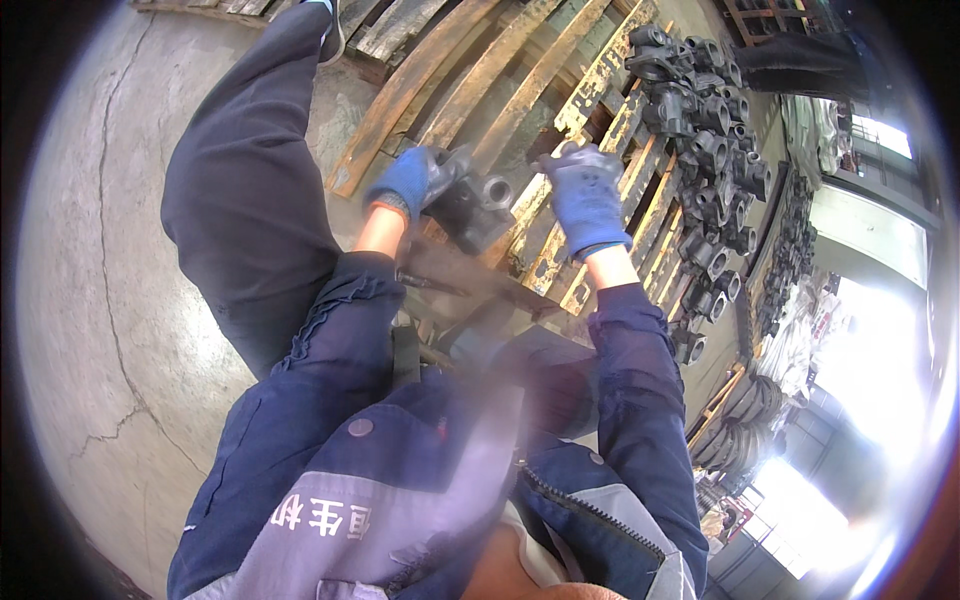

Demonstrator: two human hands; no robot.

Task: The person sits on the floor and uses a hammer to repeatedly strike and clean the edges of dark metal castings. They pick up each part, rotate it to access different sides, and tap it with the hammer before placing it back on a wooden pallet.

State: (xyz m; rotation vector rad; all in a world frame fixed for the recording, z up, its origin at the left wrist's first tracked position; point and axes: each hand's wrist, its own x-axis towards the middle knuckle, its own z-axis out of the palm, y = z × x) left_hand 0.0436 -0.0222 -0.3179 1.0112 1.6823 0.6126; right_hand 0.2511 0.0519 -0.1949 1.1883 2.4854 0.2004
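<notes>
My left hand [412, 182], in a blue glove with a dark grey palm, is closed on a dark grey metal casting [478, 212]. A round bore shows at the casting's upper right, and its body is blocky. To the right, my right hand [588, 195] wears the same kind of glove, its fingers curled in above the slats of a wooden pallet [535, 222]. Whatever those fingers hold, if anything, is hidden. Just beyond the right hand, a heap of similar castings [712, 145] covers the pallet's right side.
More wooden pallets [455, 30] lie ahead. Cracked concrete floor [90, 300] spreads on the left, beside my outstretched leg [245, 180]. Further right are another row of dark parts [790, 250], white sacks [800, 335] and a stack of curved dark pieces [745, 420].
</notes>
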